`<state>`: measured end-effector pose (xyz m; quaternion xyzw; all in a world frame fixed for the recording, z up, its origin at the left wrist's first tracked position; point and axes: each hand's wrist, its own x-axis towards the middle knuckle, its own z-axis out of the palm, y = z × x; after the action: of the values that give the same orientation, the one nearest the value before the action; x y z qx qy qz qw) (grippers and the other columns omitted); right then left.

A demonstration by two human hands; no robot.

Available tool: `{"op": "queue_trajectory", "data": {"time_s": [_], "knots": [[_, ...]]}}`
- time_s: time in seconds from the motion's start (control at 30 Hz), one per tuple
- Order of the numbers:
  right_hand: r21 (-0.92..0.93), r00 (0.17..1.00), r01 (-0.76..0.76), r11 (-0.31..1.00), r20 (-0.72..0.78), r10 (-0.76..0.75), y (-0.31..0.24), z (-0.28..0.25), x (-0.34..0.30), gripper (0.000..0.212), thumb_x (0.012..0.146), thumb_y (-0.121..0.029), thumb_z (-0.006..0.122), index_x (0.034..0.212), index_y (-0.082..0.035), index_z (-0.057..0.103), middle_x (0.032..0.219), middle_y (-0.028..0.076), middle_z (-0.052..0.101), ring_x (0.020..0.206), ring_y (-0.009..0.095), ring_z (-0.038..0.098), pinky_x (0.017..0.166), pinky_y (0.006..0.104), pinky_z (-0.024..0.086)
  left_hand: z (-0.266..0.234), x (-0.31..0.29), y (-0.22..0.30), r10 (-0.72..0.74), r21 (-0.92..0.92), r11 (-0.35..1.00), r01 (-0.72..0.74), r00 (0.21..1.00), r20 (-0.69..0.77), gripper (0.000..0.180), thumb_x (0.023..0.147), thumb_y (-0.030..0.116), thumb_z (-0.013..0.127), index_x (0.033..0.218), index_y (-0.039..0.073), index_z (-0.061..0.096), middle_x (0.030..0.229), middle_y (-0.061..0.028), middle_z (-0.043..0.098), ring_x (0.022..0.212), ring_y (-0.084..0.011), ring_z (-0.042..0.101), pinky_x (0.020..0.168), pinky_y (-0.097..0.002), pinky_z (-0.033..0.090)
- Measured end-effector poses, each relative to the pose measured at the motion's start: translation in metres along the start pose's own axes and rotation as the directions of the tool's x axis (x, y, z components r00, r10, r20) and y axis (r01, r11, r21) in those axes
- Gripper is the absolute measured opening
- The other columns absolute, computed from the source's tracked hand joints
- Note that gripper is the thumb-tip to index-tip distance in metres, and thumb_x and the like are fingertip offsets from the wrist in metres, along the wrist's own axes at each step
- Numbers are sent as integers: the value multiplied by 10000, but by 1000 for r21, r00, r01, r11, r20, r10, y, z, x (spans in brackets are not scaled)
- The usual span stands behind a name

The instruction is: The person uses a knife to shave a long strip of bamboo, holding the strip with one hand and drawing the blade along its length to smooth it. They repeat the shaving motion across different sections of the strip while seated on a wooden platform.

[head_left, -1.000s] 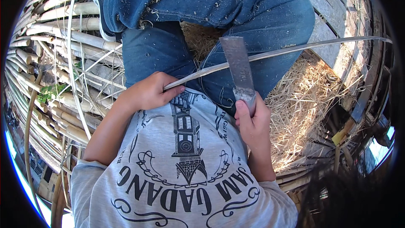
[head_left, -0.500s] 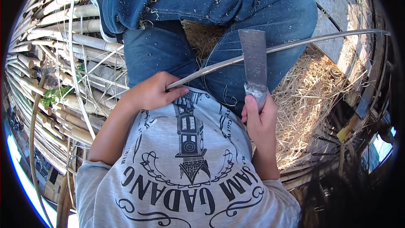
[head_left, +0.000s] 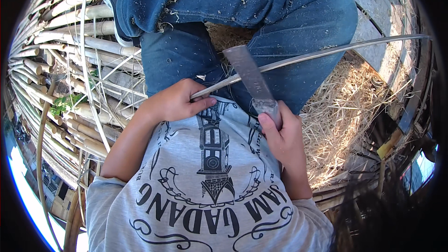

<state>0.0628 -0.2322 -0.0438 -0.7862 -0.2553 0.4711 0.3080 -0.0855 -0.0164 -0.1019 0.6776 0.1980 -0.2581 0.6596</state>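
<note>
Bamboo poles (head_left: 103,43) line the frame's left, shavings (head_left: 340,116) its right; centrally, left grip (head_left: 177,102) clasps one strip (head_left: 317,54), right grip (head_left: 285,134) one blade (head_left: 252,77).

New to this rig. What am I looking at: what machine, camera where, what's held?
No machine: these are a person's two bare hands. The view comes from a wide fisheye camera worn on the head, looking down, so edges bend near the rim and picture left is the person's left.

The left hand grips one end of a long, thin pale strip that runs off to the right across the jeans. The right hand holds a flat-bladed tool by its handle. The blade crosses in front of the strip; whether they touch, I can't tell.

Around: bamboo-like poles to the left, a heap of straw-coloured shavings to the right.
</note>
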Motion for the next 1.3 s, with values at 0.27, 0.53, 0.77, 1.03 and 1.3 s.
{"op": "queue_trajectory", "data": {"time_s": [0.27, 0.53, 0.77, 1.03, 1.3], "knots": [[265, 981, -48, 963, -170, 96, 8, 9, -3, 255, 912, -203, 621, 899, 28, 515, 603, 172, 577, 570, 324, 642, 510, 337, 458, -3, 1, -2, -93, -1, 996, 94, 993, 68, 344, 903, 246, 654, 691, -19, 598, 508, -50, 465, 505, -100, 381, 487, -328, 340], [353, 980, 9, 935, -187, 61, 12, 7, 2, 222, 931, -193, 590, 910, 19, 528, 613, 103, 578, 533, 143, 597, 485, 277, 428, -4, 0, -3, -23, -16, 1000, 24, 998, 58, 359, 907, 271, 648, 721, -36, 639, 518, -66, 517, 504, -99, 410, 495, -330, 364], [242, 995, -44, 969, -78, 65, 17, 9, 4, 270, 894, -226, 634, 876, 28, 546, 618, 163, 579, 563, 293, 636, 520, 352, 453, -5, 0, -1, -88, -58, 994, 93, 992, 88, 383, 897, 215, 674, 613, 19, 507, 508, 24, 382, 529, -57, 325, 482, -301, 291], [326, 998, -51, 944, 38, 41, 19, 8, 13, 305, 909, -263, 616, 907, 40, 590, 598, 97, 569, 539, 129, 561, 536, 307, 449, -6, 0, -4, -100, -35, 994, 103, 992, 81, 394, 887, 223, 691, 603, 20, 508, 506, 26, 388, 527, -59, 322, 480, -300, 285], [420, 998, -55, 906, 24, 50, 16, -1, 16, 281, 896, -240, 628, 946, 36, 621, 569, 43, 541, 531, 85, 506, 519, 266, 404, -13, 0, 8, -51, 39, 998, 48, 996, 79, 341, 886, 266, 681, 719, -28, 636, 523, -21, 497, 531, -77, 407, 497, -309, 352]]}}
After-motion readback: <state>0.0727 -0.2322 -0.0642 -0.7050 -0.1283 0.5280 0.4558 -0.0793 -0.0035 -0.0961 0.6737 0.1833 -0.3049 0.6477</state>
